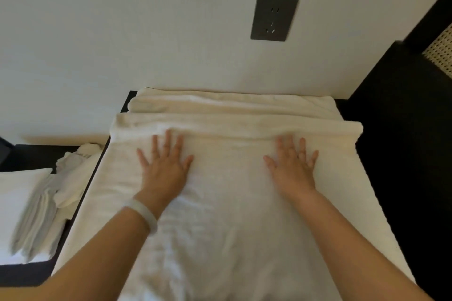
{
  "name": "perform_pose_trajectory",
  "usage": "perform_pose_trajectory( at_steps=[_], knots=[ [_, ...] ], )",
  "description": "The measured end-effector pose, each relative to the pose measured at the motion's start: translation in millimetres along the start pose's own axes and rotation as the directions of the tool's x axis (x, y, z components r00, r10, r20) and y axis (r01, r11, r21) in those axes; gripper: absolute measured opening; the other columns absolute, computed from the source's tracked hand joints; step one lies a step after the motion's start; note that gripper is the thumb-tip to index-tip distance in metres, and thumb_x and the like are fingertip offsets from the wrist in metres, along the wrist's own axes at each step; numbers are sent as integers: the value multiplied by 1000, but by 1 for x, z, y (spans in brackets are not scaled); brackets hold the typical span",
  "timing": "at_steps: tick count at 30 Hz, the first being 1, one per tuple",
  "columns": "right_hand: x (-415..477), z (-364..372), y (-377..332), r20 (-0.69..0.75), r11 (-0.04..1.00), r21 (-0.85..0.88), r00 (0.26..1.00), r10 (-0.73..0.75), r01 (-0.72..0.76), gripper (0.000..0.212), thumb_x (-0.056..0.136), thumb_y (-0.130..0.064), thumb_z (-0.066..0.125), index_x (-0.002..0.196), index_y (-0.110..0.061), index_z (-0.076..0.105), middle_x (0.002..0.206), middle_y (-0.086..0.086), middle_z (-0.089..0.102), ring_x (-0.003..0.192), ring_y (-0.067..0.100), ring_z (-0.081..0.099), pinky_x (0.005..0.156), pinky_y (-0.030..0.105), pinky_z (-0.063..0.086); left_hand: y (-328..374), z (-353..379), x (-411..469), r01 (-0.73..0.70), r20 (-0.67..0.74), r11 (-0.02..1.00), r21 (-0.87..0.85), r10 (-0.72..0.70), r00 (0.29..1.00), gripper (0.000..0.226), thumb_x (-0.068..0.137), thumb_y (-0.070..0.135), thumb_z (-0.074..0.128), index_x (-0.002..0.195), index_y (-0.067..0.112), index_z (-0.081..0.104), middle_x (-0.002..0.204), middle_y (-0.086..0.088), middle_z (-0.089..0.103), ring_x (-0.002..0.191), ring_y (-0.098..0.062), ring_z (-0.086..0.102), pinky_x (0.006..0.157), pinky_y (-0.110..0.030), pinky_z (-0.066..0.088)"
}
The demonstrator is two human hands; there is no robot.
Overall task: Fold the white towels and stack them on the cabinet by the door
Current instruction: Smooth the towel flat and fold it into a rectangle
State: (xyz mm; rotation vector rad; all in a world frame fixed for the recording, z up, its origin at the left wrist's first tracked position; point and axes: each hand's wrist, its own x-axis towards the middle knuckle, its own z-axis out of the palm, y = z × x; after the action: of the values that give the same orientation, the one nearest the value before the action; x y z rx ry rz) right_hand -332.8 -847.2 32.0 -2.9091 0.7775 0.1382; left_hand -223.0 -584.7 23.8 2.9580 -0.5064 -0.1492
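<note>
A large white towel (227, 203) lies spread over a dark cabinet top (127, 101), reaching from the wall toward me. Its far part is bunched into long folds (232, 110) parallel to the wall. My left hand (165, 166) lies flat on the towel left of centre, fingers straight and spread, a pale bracelet on its wrist. My right hand (292, 164) presses flat on the towel right of centre, fingers spread too. Both sets of fingertips touch the nearest fold. Neither hand grips the cloth.
To the left, lower down, a crumpled white towel (73, 176) and a grey-white striped cloth (36, 222) lie over a white pillow (17, 193) on a dark surface. A dark wall socket (272, 18) sits above. A black furniture panel (403, 129) stands at right.
</note>
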Motion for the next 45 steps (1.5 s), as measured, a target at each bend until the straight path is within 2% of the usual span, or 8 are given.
perform_pose_trajectory(
  at_steps=[5,12,17,21,30,35,40,45],
  knots=[
    [-83,43,-42,-46,915,0,914,-402,403,64,95,-51,35,148,-18,46,155,7,41,143,27,39,115,51,16,29,32,-82,-391,-13,920,30,392,920,61,98,56,24,152,28,36,160,-4,29,147,-29,29,112,-65,22],
    [-63,17,37,42,999,-35,999,24,-22,70,99,-59,10,159,-24,5,167,1,1,154,19,-2,123,48,-5,-66,17,-63,-54,-15,998,40,55,998,72,95,60,4,157,27,20,164,-1,17,151,-26,14,118,-60,13],
    [-95,33,-55,-163,964,-10,951,-264,266,60,92,-42,36,138,-10,57,144,14,54,135,32,49,111,51,20,17,28,-109,-316,-96,949,23,317,944,60,96,49,31,147,21,46,155,-7,39,141,-33,39,109,-60,20],
    [-123,53,-83,-78,939,24,937,-341,344,57,94,-36,36,145,-15,50,154,6,44,143,23,38,113,52,21,4,38,-134,-346,-76,938,23,346,935,59,98,47,29,154,27,32,161,-1,27,149,-24,25,113,-59,19],
    [-122,58,-86,-87,946,21,943,-322,325,60,98,-39,30,151,-15,40,158,6,36,146,22,32,116,49,15,-85,20,-116,117,-77,991,-66,-122,990,71,95,55,-1,158,25,10,165,0,8,151,-18,1,121,-52,1],
    [-117,47,-33,-163,988,51,977,-134,144,62,95,-44,28,145,-16,49,152,9,45,143,28,38,116,50,15,-68,26,-135,-73,-48,997,7,73,996,64,101,57,10,157,29,19,164,0,16,151,-26,13,117,-61,12],
    [-114,32,30,39,1000,-18,999,26,-25,75,82,-69,-13,153,-45,-13,161,-14,-20,151,17,-19,118,50,-15,-82,30,-121,-99,4,993,66,99,995,66,99,62,9,157,32,15,165,2,14,151,-25,13,115,-62,9],
    [-58,27,24,22,1000,2,1000,13,-13,63,98,-63,6,156,-42,-9,164,-11,-16,152,18,-17,120,52,-14,-71,16,-69,-52,51,997,50,49,997,75,84,68,-15,153,39,-15,162,10,-20,150,-18,-17,117,-58,-8]
  ],
)
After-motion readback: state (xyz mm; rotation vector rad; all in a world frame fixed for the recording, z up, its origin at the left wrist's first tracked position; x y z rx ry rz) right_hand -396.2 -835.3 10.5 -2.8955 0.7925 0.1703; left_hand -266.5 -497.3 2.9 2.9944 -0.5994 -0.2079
